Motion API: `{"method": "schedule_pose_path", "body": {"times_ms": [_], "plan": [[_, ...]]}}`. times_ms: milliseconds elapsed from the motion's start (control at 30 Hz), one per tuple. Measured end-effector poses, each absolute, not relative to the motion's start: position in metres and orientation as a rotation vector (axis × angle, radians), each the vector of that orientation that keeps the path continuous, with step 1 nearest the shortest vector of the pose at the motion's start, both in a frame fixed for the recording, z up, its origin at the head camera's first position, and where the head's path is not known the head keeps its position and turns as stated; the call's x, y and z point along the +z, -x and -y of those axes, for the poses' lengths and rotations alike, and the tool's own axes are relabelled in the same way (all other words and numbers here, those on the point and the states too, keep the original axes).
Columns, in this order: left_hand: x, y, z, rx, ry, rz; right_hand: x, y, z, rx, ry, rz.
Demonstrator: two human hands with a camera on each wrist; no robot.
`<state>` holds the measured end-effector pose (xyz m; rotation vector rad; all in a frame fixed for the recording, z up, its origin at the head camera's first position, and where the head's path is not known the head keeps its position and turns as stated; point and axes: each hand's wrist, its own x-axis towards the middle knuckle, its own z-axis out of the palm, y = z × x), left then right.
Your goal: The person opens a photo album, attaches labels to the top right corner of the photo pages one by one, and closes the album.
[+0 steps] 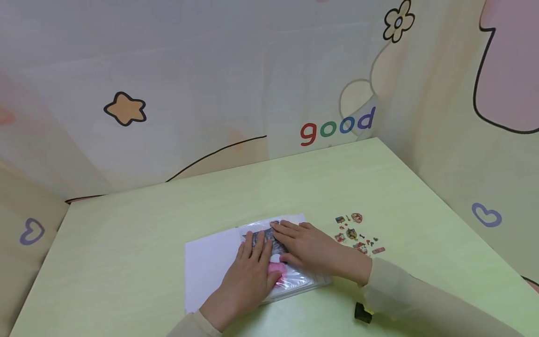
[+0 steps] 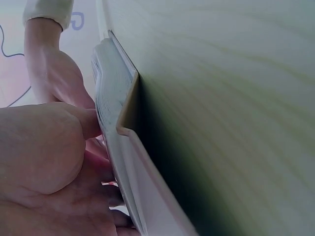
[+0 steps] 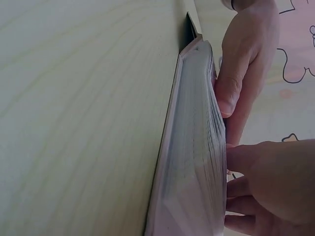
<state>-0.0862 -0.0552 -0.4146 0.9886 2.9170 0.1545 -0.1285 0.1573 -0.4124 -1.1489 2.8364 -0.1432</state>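
Pale green wooden tabletop (image 1: pixel 139 224) runs wide and bare to the left of the hands and beyond them toward the cartoon-printed backdrop wall (image 1: pixel 210 84), which closes in the far side and both flanks. Right of the hands, just apart, lies a scatter of small colourful stickers (image 1: pixel 355 234); nearer the right sleeve sits a small black object (image 1: pixel 363 312).

Both hands lie flat on a clear plastic sleeve of patterned paper (image 1: pixel 294 276), which rests on a white sheet of paper (image 1: pixel 208 267) near the table's front edge. Left hand (image 1: pixel 248 276): fingers straight and together, pressing down on the sleeve, thumb beside a pink patch. Right hand (image 1: pixel 309 250): fingers extended and spread, laid across the sleeve's upper part, tips touching the left hand's fingertips. Neither hand curls round anything. Wrist views show the sleeve's thick edge lifting slightly off the table under the fingers.
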Motion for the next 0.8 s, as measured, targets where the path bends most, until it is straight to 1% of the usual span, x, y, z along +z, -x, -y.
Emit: {"method": "schedule_pose_path", "body": {"times_ms": [433,800], "plan": [[-0.415,0.085,0.057,0.167,-0.998,-2.933,-0.413,0.134,-0.151,-0.099,1.065,-2.816],[-0.414,0.085,0.056,0.184,-0.998,-2.923,-0.411,0.153,-0.147,-0.088,0.925,-2.795]]}}
